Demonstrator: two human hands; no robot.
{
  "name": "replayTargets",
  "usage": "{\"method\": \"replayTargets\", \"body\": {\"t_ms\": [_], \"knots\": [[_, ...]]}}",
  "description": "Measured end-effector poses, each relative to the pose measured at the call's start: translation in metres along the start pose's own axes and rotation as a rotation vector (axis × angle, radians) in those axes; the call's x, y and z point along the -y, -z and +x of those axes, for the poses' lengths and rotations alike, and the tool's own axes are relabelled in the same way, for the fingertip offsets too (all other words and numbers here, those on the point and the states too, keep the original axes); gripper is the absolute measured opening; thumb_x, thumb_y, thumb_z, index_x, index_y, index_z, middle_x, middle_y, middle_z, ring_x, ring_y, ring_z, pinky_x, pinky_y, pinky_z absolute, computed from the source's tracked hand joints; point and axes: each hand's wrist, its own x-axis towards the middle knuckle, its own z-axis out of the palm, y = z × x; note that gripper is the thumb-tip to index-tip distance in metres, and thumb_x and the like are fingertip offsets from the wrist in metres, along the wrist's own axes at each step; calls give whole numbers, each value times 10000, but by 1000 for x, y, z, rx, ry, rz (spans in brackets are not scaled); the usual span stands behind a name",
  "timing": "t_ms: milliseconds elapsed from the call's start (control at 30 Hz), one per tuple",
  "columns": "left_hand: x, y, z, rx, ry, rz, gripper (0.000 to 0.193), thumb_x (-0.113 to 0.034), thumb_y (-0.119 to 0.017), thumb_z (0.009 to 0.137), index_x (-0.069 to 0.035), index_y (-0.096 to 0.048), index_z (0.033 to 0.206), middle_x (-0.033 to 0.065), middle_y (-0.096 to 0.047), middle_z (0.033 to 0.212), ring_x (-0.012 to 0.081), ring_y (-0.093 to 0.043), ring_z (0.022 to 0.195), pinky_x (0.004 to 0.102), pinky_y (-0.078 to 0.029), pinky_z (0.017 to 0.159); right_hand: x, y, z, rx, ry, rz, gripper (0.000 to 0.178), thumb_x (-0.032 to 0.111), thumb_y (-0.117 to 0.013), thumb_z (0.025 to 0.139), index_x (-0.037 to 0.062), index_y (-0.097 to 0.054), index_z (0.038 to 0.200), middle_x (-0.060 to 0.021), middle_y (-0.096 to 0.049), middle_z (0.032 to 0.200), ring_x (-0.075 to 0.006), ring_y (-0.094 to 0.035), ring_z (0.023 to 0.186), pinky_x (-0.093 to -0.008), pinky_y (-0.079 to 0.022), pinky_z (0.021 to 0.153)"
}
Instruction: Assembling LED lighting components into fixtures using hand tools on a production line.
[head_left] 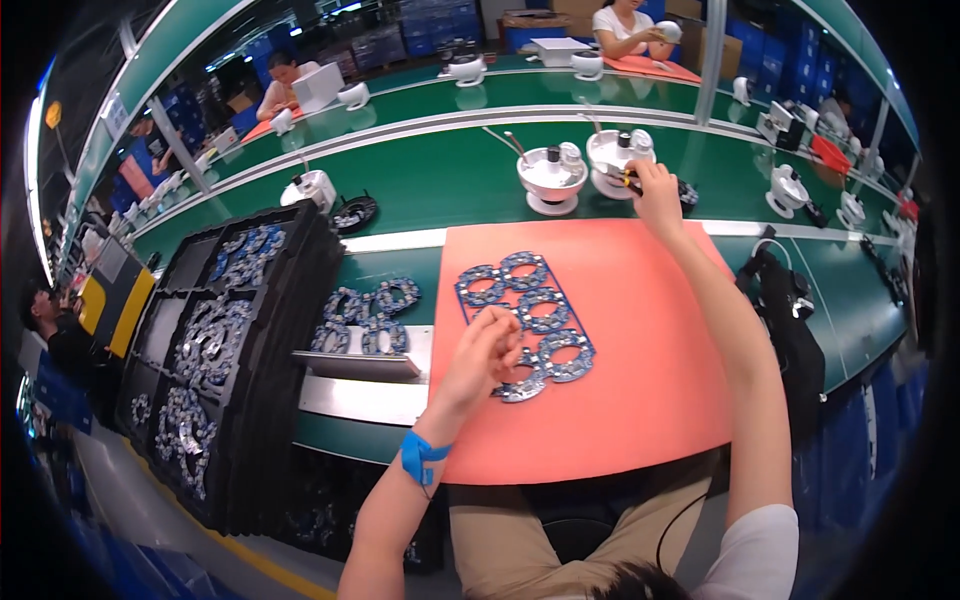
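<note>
A panel of blue ring-shaped circuit boards (pixel 545 312) lies on an orange-pink mat (pixel 640 420). My left hand (pixel 487 350), with a blue wrist strap (pixel 422 458), is over the panel's left side, fingers curled inward. They hide part of the boards, and whatever is between them cannot be made out. My right hand (pixel 657 195) reaches past the mat's far edge to a white rounded device (pixel 612 152). Its fingers pinch a small black-and-yellow item (pixel 631 181) at the device's near side. A similar white device (pixel 552 180) stands just left of it.
Stacked black trays (pixel 265 380) with ring boards stand at the left. More ring boards (pixel 385 335) lie beside a metal plate (pixel 360 366). A dark cloth-like bundle (pixel 785 320) is at the right. People work across the green line (pixel 430 165), among more white devices.
</note>
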Motion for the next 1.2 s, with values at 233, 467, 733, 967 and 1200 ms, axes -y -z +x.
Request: {"method": "replayTargets", "body": {"t_ms": [233,467,733,967,1200], "knots": [[3,-13,-5,-14,-330,517,84,-88,-580,953,-47,-508,940,-53,-462,732,-2,-437,649,180,-366,554,65,143,-61,116,262,207,405,-18,-733,641,96,-615,1011,-35,-613,901,-278,-538,860,-385,-415,766],[-5,-64,-13,94,-507,1087,202,-144,-687,859,-9,-542,897,66,-489,731,157,-484,616,299,-408,552,109,225,-115,436,233,270,492,-21,-784,597,81,-643,1057,-46,-614,929,-263,-555,873,-375,-405,770],[-5,-87,15,182,-541,1440,202,-167,-612,901,15,-532,868,163,-573,843,332,-580,729,412,-463,647,114,263,-90,777,-462,750,277,187,-733,769,3,-624,945,-71,-585,737,-124,-569,704,-280,-452,655],[-9,-91,24,246,-553,1505,160,-121,-584,907,27,-526,885,185,-553,851,357,-589,766,427,-466,669,88,265,-65,536,-23,304,298,172,-746,718,10,-605,925,-126,-608,779,-292,-613,731,-371,-489,663],[-14,-90,55,157,-808,1537,126,-86,-563,916,33,-522,913,202,-558,905,377,-589,790,444,-474,690,40,212,-16,429,399,19,303,169,-767,683,71,-621,930,-43,-595,934,-233,-576,946,-363,-444,832]]}}
